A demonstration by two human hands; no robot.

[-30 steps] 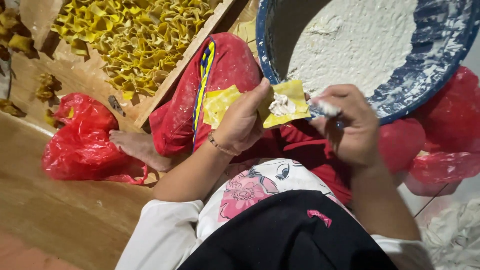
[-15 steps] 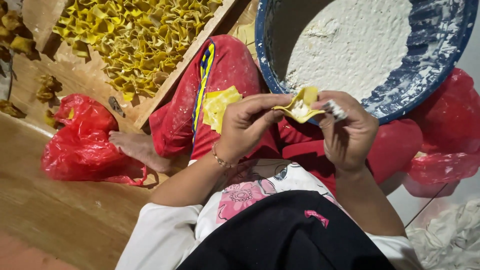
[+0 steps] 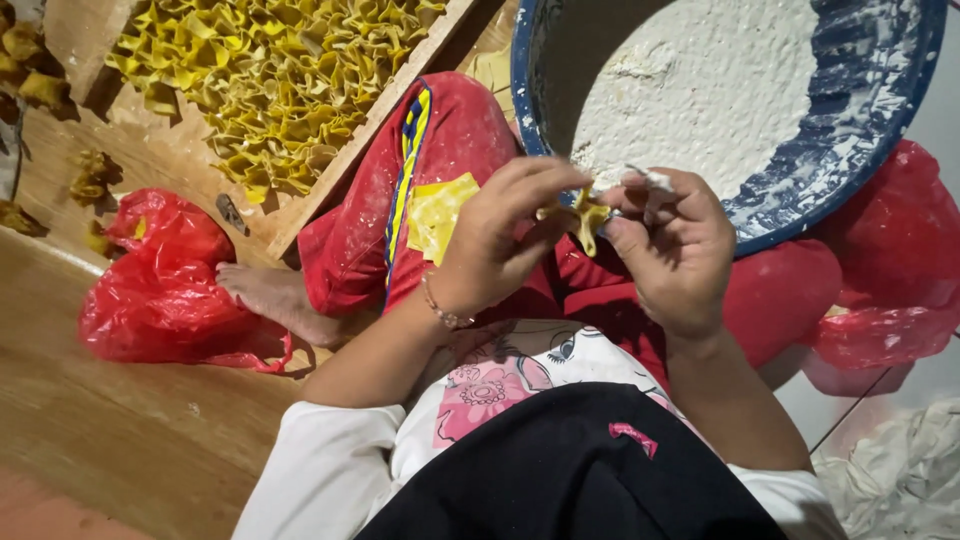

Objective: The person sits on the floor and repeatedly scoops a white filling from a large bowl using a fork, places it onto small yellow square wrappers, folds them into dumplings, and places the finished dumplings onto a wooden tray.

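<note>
We sit on a wooden floor (image 3: pixel 110 440); at centre frame, our left hand (image 3: pixel 500 245) and right hand (image 3: pixel 670 245) pinch a folded yellow dumpling (image 3: pixel 585 215) closed.

Warm, fairly bright indoor light from above; soft shadows under the wooden tray of folded yellow dumplings (image 3: pixel 300 190); mild glare on the crumpled red plastic bag (image 3: pixel 165 280); fingers slightly motion-blurred; edges a little soft.
</note>
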